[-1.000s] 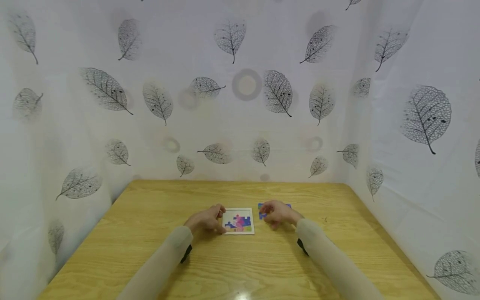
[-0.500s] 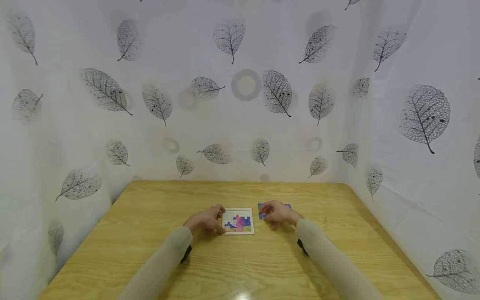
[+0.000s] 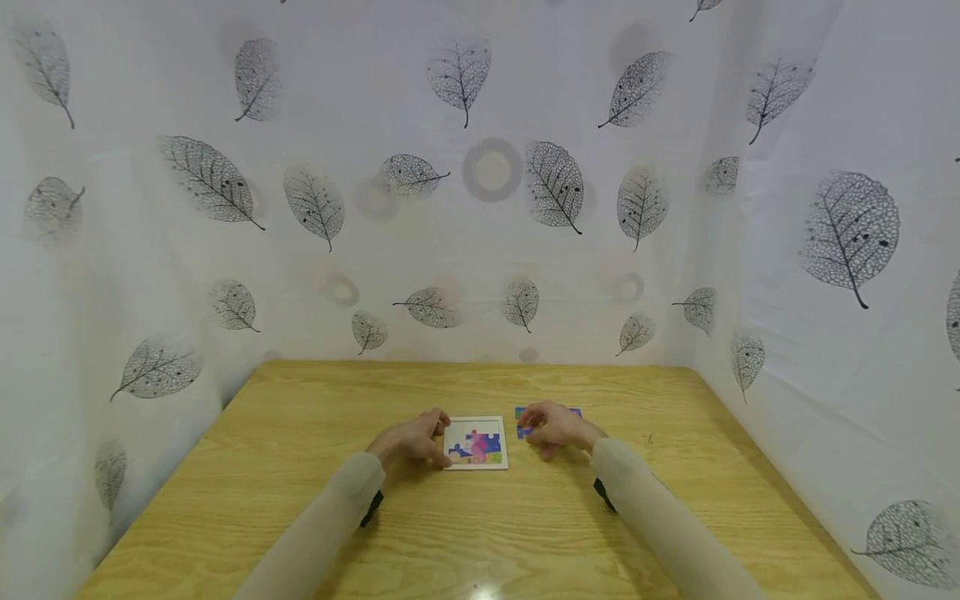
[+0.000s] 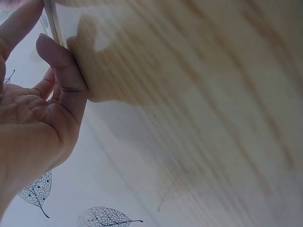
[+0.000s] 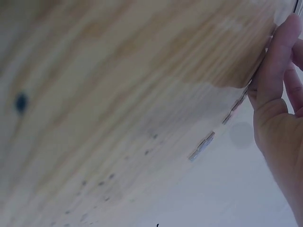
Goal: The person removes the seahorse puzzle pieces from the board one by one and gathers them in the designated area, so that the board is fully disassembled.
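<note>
A small white-framed jigsaw tray (image 3: 477,418) lies mid-table, with several joined pink, blue and yellow pieces (image 3: 480,448) in its lower part. My left hand (image 3: 411,438) holds the tray's left side, thumb at the near corner and fingers at the far one. In the left wrist view my left hand (image 4: 42,109) has a bent thumb by the tray's edge. My right hand (image 3: 558,427) hovers or rests, fingers loosely bent, over loose blue puzzle pieces (image 3: 576,411), hiding most of them. The right wrist view shows flat piece edges (image 5: 202,145) beyond my right hand (image 5: 279,94).
The light wooden table (image 3: 465,533) extends on all sides of the tray. White curtains (image 3: 480,242) with dark leaf prints stand behind the table and along both its sides. A small dark mark (image 3: 651,438) shows on the tabletop to the right.
</note>
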`<state>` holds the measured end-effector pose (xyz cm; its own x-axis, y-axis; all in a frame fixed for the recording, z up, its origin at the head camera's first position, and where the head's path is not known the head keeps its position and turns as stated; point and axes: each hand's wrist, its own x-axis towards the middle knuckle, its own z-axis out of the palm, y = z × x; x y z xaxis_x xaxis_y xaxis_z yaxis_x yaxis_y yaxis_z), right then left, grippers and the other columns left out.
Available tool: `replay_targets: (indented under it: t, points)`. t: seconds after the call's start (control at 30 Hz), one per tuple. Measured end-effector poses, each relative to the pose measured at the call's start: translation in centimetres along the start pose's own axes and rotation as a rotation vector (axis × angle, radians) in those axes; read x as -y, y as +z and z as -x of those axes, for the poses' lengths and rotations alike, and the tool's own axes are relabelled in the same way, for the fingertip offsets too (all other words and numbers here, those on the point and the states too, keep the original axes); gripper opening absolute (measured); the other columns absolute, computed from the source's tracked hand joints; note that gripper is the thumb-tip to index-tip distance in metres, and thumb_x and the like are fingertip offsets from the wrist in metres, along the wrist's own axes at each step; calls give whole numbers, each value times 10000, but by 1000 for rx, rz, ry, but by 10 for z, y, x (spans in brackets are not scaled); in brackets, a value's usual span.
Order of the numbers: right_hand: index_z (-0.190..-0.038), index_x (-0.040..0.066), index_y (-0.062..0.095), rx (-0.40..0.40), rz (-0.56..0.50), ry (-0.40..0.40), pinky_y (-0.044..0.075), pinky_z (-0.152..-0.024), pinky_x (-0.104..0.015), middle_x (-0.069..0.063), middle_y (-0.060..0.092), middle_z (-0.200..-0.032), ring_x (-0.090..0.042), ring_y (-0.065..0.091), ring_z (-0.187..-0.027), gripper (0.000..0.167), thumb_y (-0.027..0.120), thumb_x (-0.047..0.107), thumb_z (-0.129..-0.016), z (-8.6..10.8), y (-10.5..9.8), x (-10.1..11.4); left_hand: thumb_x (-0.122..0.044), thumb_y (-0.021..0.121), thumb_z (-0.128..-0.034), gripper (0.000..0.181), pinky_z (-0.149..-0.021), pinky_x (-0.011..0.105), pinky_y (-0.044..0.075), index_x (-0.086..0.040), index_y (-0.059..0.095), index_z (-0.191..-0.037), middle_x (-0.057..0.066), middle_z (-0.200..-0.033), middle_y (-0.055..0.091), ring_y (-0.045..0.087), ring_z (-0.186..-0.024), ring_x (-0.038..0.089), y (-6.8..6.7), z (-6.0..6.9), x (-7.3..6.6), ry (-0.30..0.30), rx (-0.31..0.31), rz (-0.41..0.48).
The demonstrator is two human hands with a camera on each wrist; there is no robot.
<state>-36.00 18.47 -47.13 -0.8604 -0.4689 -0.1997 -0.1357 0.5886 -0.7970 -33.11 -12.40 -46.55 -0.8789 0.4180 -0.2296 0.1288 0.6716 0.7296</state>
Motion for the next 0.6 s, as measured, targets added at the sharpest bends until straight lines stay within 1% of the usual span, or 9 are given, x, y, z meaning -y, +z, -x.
replay_targets:
  t: [0.17, 0.27, 0.37, 0.47, 0.6]
  points:
    - [-1160, 33, 623, -7, -17, 8, 581, -577, -344, -146, 563, -1106, -203, 629, -637, 294, 660, -7, -871, 0, 1, 0, -130, 831, -761, 666, -1061, 479, 368, -40, 450, -1300, 100, -1185, 479, 460, -1112, 257, 1, 0, 0, 7, 5, 5]
    - [-1154, 37, 624, -11, -32, 5, 586, -598, -360, -141, 565, -1084, -219, 634, -682, 290, 661, -5, -869, 0, 1, -1, -121, 833, -757, 658, -1053, 480, 373, -39, 456, -1290, 99, -1167, 481, 461, -1093, 253, 1, 1, -1, 9, 3, 9]
    - [-1133, 29, 632, -8, -44, -25, 588, -613, -372, -138, 572, -1047, -224, 627, -748, 264, 644, -4, -871, -1, 0, -1, -115, 833, -757, 657, -1047, 478, 376, -37, 456, -1288, 101, -1165, 480, 458, -1088, 251, 1, 1, -1, 7, 3, 15]
    - [-1111, 22, 651, -3, -38, -69, 583, -615, -360, -115, 592, -1000, -207, 606, -791, 219, 640, 29, -892, -2, 1, 1, -125, 834, -760, 663, -1057, 481, 372, -42, 452, -1295, 99, -1181, 482, 463, -1111, 256, 1, 0, 0, -1, 3, 8]
    - [-1069, 35, 693, -13, 37, -149, 552, -634, -310, -70, 666, -961, -165, 594, -785, 172, 661, 84, -908, -4, 7, 10, -138, 831, -764, 667, -1077, 484, 362, -45, 450, -1303, 100, -1203, 487, 467, -1145, 264, 1, -1, 1, -4, 1, 3]
